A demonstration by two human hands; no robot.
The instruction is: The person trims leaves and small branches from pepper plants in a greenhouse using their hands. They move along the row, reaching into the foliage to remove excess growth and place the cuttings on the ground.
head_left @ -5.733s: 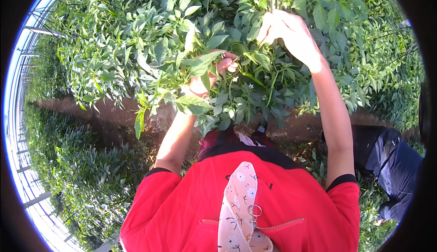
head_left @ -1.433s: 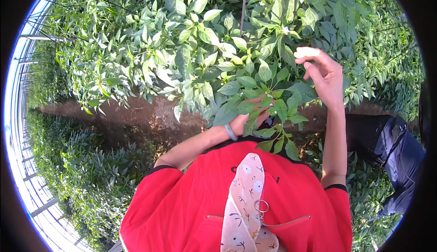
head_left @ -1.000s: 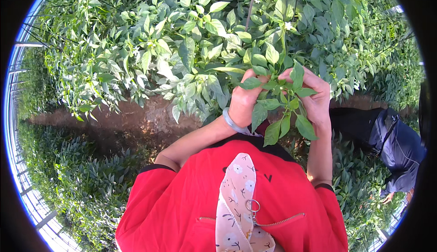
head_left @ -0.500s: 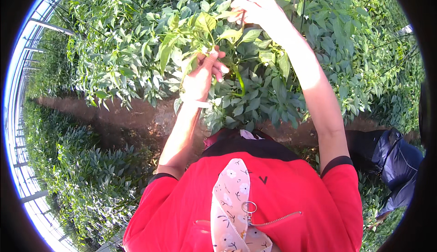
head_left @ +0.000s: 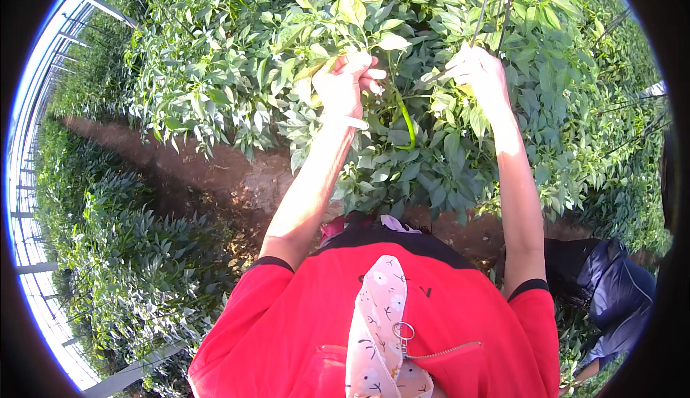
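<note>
One leafy pepper shoot (head_left: 352,8), pointing far along its axis, is clamped in the left grip (head_left: 345,90); one dark string (head_left: 484,4) in the right grip (head_left: 483,78). One green chili (head_left: 407,119) is pointed near.

We see bright, hard sunlight bleaching patches of the left hand (head_left: 343,90) and, more strongly, the right hand (head_left: 481,75). Deep shade darkens part of the soil (head_left: 169,190). Glare whitens the far left, where the frame bars (head_left: 106,8) bend along 1 round, black-edged view. Distant leaves look soft to us.
</note>
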